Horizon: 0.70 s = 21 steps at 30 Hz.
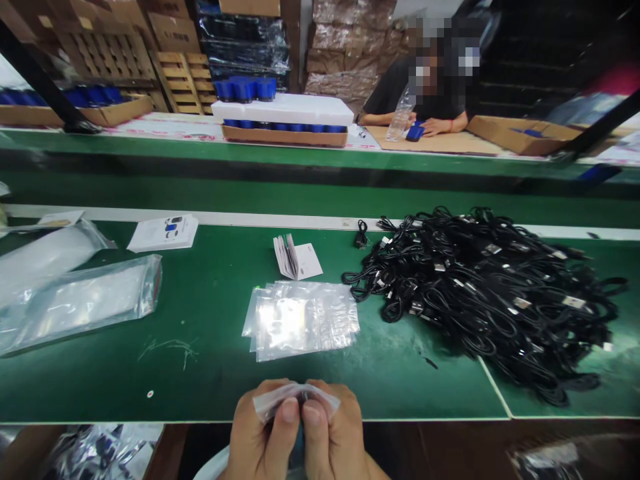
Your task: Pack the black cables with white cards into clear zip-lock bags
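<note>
At the table's front edge, my left hand [263, 430] and my right hand [337, 430] are pressed side by side with thumbs together. Both are closed on a small clear plastic bag [267, 402], whose top edge fans out above the thumbs. Something dark shows between the thumbs, but I cannot make out what it is. Just beyond lies a stack of flat clear plastic bags [300, 327]. Behind the stack, several folded leaflets [286, 257] stand on edge beside a flat white leaflet [309, 261]. A big heap of coiled black USB cables [475, 293] covers the right side.
One coiled cable [361, 235] lies apart from the heap. Leftward are large plastic bags [90, 303] and a stack of printed cards [165, 233]. Across a raised ledge [190, 140], a person [435, 113] handles a blue item [415, 131] near a cardboard tray [285, 135].
</note>
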### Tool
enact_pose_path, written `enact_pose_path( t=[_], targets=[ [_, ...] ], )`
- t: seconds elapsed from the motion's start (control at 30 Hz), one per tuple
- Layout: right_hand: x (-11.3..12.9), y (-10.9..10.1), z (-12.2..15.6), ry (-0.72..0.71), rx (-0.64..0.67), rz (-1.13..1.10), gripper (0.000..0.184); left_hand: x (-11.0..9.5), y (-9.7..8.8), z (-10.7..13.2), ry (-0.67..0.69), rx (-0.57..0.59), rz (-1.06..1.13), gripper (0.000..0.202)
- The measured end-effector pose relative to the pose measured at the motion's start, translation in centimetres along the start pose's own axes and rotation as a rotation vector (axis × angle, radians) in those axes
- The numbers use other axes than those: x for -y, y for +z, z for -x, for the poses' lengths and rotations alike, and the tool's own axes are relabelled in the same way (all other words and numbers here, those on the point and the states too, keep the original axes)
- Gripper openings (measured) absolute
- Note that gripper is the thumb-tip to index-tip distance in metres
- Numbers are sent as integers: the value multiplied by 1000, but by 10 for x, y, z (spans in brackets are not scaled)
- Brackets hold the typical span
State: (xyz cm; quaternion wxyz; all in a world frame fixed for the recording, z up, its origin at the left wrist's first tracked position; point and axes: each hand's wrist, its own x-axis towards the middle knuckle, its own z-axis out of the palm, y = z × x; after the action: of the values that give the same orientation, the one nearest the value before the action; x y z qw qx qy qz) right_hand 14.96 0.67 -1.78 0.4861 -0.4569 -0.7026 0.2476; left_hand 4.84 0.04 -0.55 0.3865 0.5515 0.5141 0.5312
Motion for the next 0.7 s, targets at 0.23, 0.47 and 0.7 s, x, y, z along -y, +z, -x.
enact_pose_path(
  t=[0.23,0.47,0.7],
  targets=[
    [5,-18,-9,126,127,-75,22,-1,-23,-18,-19,231,-138,31],
    [3,-29,-16,299,43,-250,10,-5,-36,-32,42,315,-152,15],
    [2,-27,-16,289,117,-176,15,-1,-35,-30,-27,336,-201,13]
  ],
)
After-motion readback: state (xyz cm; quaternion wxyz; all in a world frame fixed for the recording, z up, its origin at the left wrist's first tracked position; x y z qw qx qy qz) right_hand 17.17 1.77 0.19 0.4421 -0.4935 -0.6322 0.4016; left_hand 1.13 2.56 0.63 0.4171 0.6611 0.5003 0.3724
